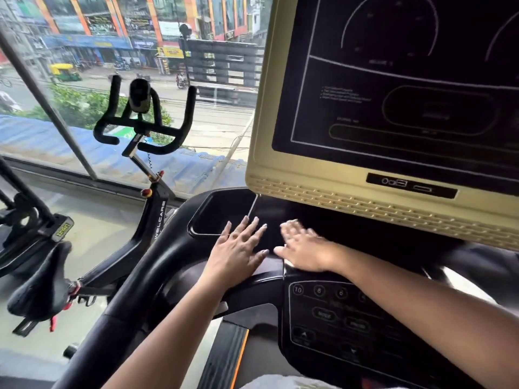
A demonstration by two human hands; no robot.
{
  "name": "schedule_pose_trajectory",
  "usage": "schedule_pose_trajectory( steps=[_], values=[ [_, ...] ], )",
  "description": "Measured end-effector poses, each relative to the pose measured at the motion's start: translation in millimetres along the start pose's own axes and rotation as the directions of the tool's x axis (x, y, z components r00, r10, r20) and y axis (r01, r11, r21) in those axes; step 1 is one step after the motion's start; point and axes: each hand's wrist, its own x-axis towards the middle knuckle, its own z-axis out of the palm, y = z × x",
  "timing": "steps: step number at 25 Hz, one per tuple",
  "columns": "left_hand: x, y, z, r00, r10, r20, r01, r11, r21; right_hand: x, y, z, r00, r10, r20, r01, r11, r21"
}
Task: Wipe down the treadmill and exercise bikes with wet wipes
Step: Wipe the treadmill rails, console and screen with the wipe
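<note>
I stand at a treadmill with a black console ledge (269, 211) under a cream-framed dark screen (393, 88). My left hand (238, 252) lies flat with straight, spread fingers on the ledge beside a recessed tray (216, 211). My right hand (304, 248) lies flat next to it, fingers straight and blurred, something whitish at the fingertips; I cannot tell whether it is a wipe. A black exercise bike (146, 122) stands to the left, its handlebars raised and its saddle (39, 287) low at the left.
A button panel (337, 313) sits below my right forearm. The curved black treadmill handrail (146, 276) runs down to the left. A large window (140, 66) faces a street. Another machine's frame (25, 214) stands at the far left.
</note>
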Motion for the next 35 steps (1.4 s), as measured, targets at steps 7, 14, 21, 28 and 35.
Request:
schedule_pose_trajectory(
  steps=[7,14,21,28,35],
  values=[
    [-3,13,-2,0.991,-0.116,0.063,0.122,0.987,-0.108,-39,52,-10,0.992,0.122,0.032,-0.124,0.990,0.061],
    [-14,28,-8,0.968,-0.215,0.126,0.242,0.933,-0.267,-65,9,1,0.940,-0.340,-0.013,0.339,0.935,0.106],
    [-33,38,-2,0.988,-0.149,0.025,0.150,0.939,-0.310,-76,59,-3,0.982,-0.135,-0.135,0.161,0.964,0.213],
    [-32,36,0,0.989,-0.145,0.010,0.141,0.945,-0.295,-111,15,23,0.920,-0.283,-0.270,0.308,0.950,0.054],
    [-31,36,2,0.988,-0.152,0.005,0.147,0.942,-0.303,-107,29,41,0.866,0.097,-0.491,-0.120,0.993,-0.016]
  ],
)
